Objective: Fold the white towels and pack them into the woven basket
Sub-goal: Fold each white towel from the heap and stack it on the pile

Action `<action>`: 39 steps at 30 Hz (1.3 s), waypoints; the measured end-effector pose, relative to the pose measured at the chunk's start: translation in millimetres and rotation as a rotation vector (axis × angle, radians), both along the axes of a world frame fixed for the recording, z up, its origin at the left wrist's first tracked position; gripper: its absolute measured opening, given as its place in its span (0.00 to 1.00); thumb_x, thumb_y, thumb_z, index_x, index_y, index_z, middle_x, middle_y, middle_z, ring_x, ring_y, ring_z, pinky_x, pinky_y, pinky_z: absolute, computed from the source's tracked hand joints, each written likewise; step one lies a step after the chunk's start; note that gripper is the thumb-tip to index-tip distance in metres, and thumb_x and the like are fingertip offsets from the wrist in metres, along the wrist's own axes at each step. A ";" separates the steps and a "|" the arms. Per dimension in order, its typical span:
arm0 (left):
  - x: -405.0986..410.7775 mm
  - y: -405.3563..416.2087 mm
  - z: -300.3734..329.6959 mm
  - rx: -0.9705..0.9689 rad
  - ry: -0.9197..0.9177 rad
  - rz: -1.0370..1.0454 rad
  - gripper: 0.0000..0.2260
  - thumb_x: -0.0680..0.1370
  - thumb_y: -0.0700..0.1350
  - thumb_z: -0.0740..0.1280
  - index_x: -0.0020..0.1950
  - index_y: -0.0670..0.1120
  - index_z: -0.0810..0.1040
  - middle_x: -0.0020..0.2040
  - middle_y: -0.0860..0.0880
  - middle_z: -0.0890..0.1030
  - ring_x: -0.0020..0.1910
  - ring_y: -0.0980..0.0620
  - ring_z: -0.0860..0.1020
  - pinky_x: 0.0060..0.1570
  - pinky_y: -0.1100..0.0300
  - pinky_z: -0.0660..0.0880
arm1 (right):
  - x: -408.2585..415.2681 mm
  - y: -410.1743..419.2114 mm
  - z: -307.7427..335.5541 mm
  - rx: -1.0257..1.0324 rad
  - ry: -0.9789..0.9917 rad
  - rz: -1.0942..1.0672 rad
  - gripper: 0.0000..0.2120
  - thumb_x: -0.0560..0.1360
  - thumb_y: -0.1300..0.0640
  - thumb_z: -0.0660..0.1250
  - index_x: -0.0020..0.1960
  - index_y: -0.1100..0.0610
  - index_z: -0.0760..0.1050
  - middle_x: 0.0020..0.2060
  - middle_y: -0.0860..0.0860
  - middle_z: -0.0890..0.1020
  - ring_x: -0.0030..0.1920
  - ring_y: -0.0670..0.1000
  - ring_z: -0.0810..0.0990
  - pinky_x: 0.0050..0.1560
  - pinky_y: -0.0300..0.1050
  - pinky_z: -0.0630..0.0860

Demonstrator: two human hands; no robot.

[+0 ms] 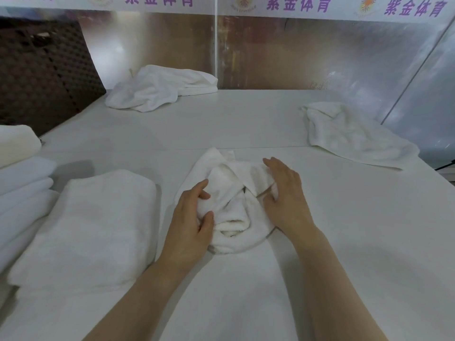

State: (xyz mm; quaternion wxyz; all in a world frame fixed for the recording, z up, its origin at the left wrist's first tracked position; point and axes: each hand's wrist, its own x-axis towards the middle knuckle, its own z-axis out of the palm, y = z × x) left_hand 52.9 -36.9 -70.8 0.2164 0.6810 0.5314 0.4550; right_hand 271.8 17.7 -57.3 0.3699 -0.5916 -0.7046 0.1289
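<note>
Colours: nearly all white, one dark brown weave, purple print on the banner.

Table top (246, 124) is plain off-white, no pattern. On it: crumpled towel (229, 193) at centre, white; folded towel (98, 217) left of it, white, faint terry texture; stacked towels (22, 188) at the table's left edge, white with a bluish cast, topped by a cream roll (14, 143). Far-left heap (160, 87) and far-right loose towel (354, 134), white. Woven basket (44, 70) off the table's far-left corner: dark brown, checker weave. Back panel (295, 50) behind the table: silver-grey with rusty brown blotches. Banner (298, 3) above: white, purple characters, orange-yellow emblem.
</note>
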 end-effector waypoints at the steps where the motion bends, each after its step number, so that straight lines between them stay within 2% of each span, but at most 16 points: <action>1: 0.3 -0.5 0.3 0.023 0.022 -0.015 0.27 0.76 0.40 0.62 0.72 0.58 0.62 0.60 0.65 0.70 0.56 0.60 0.72 0.53 0.74 0.67 | 0.3 3.2 -5.4 -0.017 -0.110 0.005 0.34 0.73 0.64 0.63 0.77 0.48 0.61 0.77 0.47 0.62 0.74 0.51 0.58 0.74 0.49 0.58; 3: 1.6 -2.0 1.4 0.038 0.047 -0.047 0.28 0.77 0.35 0.63 0.72 0.58 0.63 0.62 0.64 0.70 0.61 0.60 0.71 0.57 0.75 0.64 | -3.6 9.3 -13.4 -0.030 -0.264 -0.014 0.31 0.76 0.61 0.63 0.77 0.47 0.62 0.78 0.49 0.59 0.76 0.55 0.56 0.74 0.53 0.57; 5: 4.1 -4.1 4.7 0.001 0.021 -0.065 0.29 0.77 0.32 0.63 0.71 0.58 0.63 0.64 0.64 0.71 0.62 0.61 0.71 0.57 0.76 0.64 | -8.7 15.0 -15.6 0.037 -0.295 -0.036 0.21 0.76 0.59 0.63 0.69 0.51 0.73 0.74 0.53 0.69 0.73 0.58 0.65 0.72 0.56 0.62; 6: 5.5 -5.0 7.0 -0.020 -0.015 -0.064 0.28 0.77 0.32 0.63 0.70 0.58 0.64 0.65 0.63 0.71 0.61 0.63 0.71 0.57 0.76 0.64 | -9.6 16.6 -16.1 0.082 -0.267 -0.051 0.16 0.76 0.57 0.63 0.63 0.53 0.79 0.68 0.54 0.76 0.69 0.59 0.72 0.70 0.56 0.65; 8: 7.7 -5.2 13.4 -0.052 -0.126 -0.034 0.24 0.79 0.33 0.61 0.69 0.56 0.66 0.66 0.62 0.72 0.60 0.65 0.73 0.56 0.75 0.67 | -7.6 15.5 -14.0 0.165 -0.199 -0.056 0.14 0.77 0.55 0.59 0.54 0.56 0.82 0.56 0.52 0.83 0.60 0.56 0.79 0.68 0.54 0.68; 11: 2.3 2.3 26.5 -0.161 -0.202 -0.003 0.18 0.82 0.37 0.56 0.67 0.55 0.71 0.63 0.63 0.76 0.62 0.67 0.73 0.59 0.73 0.68 | -5.5 6.3 -3.7 0.126 -0.071 0.044 0.11 0.79 0.58 0.58 0.53 0.57 0.79 0.48 0.48 0.83 0.55 0.48 0.77 0.71 0.46 0.63; 13: -3.8 11.7 35.1 -0.293 -0.062 -0.032 0.17 0.82 0.38 0.55 0.63 0.54 0.76 0.59 0.63 0.80 0.62 0.67 0.73 0.63 0.67 0.68 | -4.7 0.0 2.1 0.016 0.055 0.092 0.08 0.80 0.58 0.60 0.52 0.54 0.78 0.42 0.43 0.80 0.52 0.47 0.76 0.62 0.43 0.69; 16: -8.8 28.9 48.9 -0.309 0.123 0.030 0.18 0.81 0.37 0.55 0.62 0.54 0.76 0.57 0.62 0.80 0.61 0.60 0.75 0.60 0.64 0.69 | -4.2 -3.9 4.3 -0.076 0.109 0.089 0.06 0.80 0.56 0.61 0.49 0.52 0.77 0.34 0.44 0.78 0.37 0.44 0.77 0.38 0.39 0.71; 19: -10.3 59.7 54.3 -0.227 0.439 0.123 0.19 0.80 0.37 0.55 0.68 0.50 0.72 0.66 0.52 0.75 0.65 0.50 0.71 0.62 0.53 0.70 | -5.4 -3.5 4.5 -0.096 0.076 0.085 0.06 0.79 0.55 0.62 0.51 0.51 0.78 0.34 0.48 0.80 0.34 0.47 0.77 0.37 0.42 0.75; 22: -5.4 96.1 48.4 -0.406 0.604 0.168 0.19 0.83 0.50 0.54 0.72 0.45 0.65 0.67 0.43 0.73 0.63 0.42 0.72 0.60 0.48 0.71 | -7.4 -3.8 3.9 -0.089 0.039 0.110 0.06 0.79 0.56 0.62 0.50 0.53 0.78 0.31 0.51 0.78 0.32 0.50 0.76 0.38 0.47 0.75; 25: 3.5 121.4 44.3 -0.528 0.502 0.204 0.28 0.81 0.61 0.54 0.72 0.43 0.65 0.66 0.43 0.75 0.61 0.42 0.74 0.54 0.53 0.70 | -7.0 -4.9 4.2 -0.073 0.033 0.133 0.05 0.78 0.57 0.63 0.48 0.54 0.78 0.28 0.50 0.76 0.30 0.50 0.74 0.37 0.49 0.75; 28: 10.8 134.6 46.4 -0.523 0.245 0.235 0.27 0.78 0.62 0.61 0.67 0.42 0.72 0.59 0.46 0.78 0.54 0.46 0.76 0.48 0.56 0.67 | -4.1 -4.9 4.2 -0.090 0.067 0.133 0.05 0.78 0.57 0.63 0.47 0.52 0.78 0.30 0.50 0.77 0.32 0.51 0.75 0.38 0.47 0.75; 30: 13.8 135.1 45.9 -0.494 0.100 0.218 0.21 0.77 0.60 0.66 0.57 0.43 0.78 0.52 0.47 0.80 0.49 0.47 0.78 0.46 0.55 0.71 | -2.9 -3.8 4.2 -0.098 0.098 0.132 0.05 0.78 0.57 0.63 0.46 0.52 0.78 0.30 0.49 0.78 0.33 0.50 0.75 0.38 0.46 0.75; 32: 17.3 129.1 46.4 -0.448 -0.023 0.196 0.13 0.77 0.53 0.68 0.51 0.44 0.80 0.49 0.46 0.82 0.49 0.46 0.80 0.48 0.51 0.75 | -3.0 -3.4 3.8 -0.098 0.127 0.136 0.05 0.78 0.56 0.63 0.46 0.52 0.77 0.30 0.47 0.77 0.32 0.48 0.75 0.37 0.44 0.74; 35: 21.3 112.2 52.8 -0.364 -0.174 0.139 0.07 0.76 0.42 0.64 0.50 0.41 0.80 0.46 0.46 0.82 0.45 0.49 0.79 0.45 0.55 0.75 | -4.4 -3.5 3.4 -0.102 0.178 0.149 0.06 0.79 0.56 0.62 0.46 0.48 0.76 0.28 0.41 0.74 0.30 0.44 0.73 0.34 0.35 0.69; 39: 24.5 81.9 56.9 -0.253 -0.196 0.011 0.09 0.76 0.36 0.61 0.50 0.44 0.80 0.47 0.51 0.83 0.44 0.57 0.79 0.44 0.62 0.74 | -7.9 -5.7 10.7 -0.081 0.278 0.156 0.14 0.81 0.56 0.62 0.42 0.39 0.71 0.33 0.34 0.77 0.37 0.38 0.76 0.38 0.28 0.67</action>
